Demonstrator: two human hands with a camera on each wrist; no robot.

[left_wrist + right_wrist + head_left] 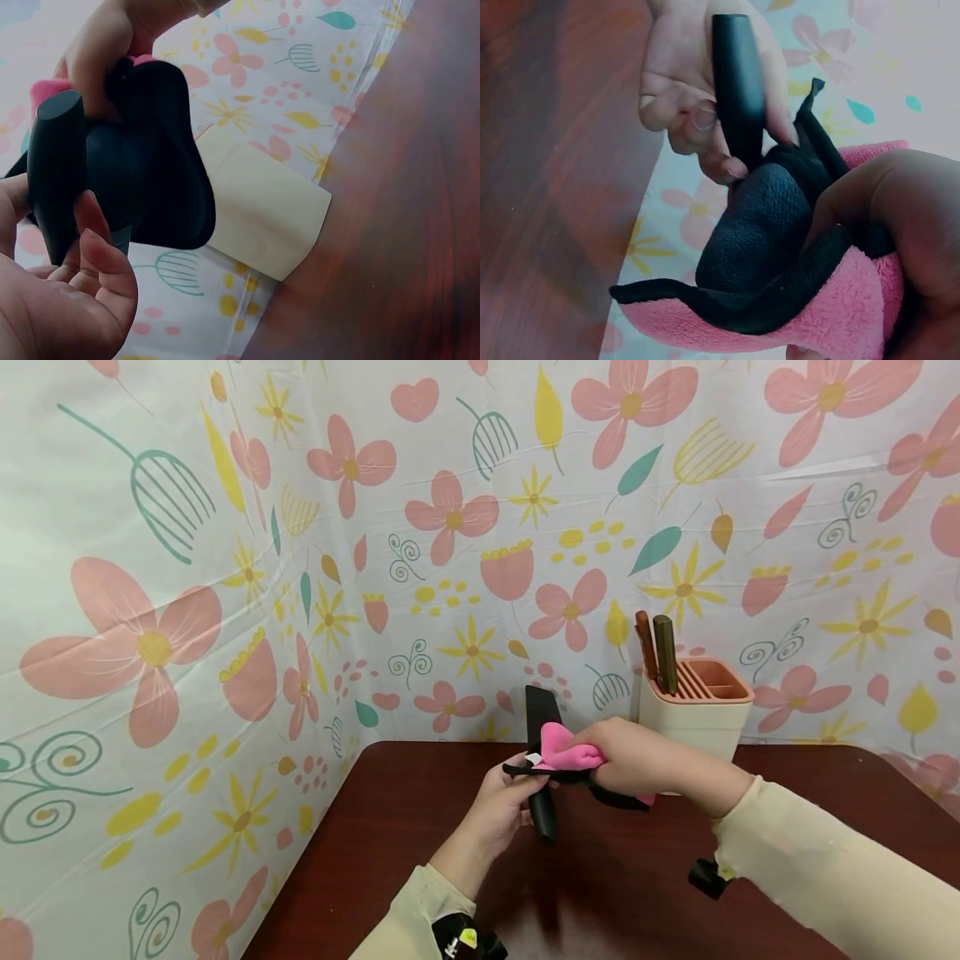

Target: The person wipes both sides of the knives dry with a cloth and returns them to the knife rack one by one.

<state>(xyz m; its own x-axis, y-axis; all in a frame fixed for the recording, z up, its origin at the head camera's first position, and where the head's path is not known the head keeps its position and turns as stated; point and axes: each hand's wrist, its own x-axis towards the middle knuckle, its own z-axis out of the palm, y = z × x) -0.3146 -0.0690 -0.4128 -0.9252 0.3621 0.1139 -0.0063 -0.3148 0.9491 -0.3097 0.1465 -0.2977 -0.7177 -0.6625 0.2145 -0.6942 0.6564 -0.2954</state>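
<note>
A kitchen knife with a black handle [543, 820] and a broad dark blade [540, 710] is held above the table, blade pointing away. My left hand [491, 806] grips it where the handle meets the blade; the left wrist view shows the fingers curled about the handle's base. In my right hand [637, 750] is a cleaning cloth [840, 307], fuzzy pink on one side and black on the other. The cloth lies against the knife near the left fingers and hides part of the blade. Its dark side hangs down in the left wrist view.
A cream knife block [693, 722] with a pink slotted top stands at the back, behind the right forearm. It holds knives with brown and olive handles [665, 652]. The dark red-brown table [420, 785] meets a flower-patterned curtain [465, 610].
</note>
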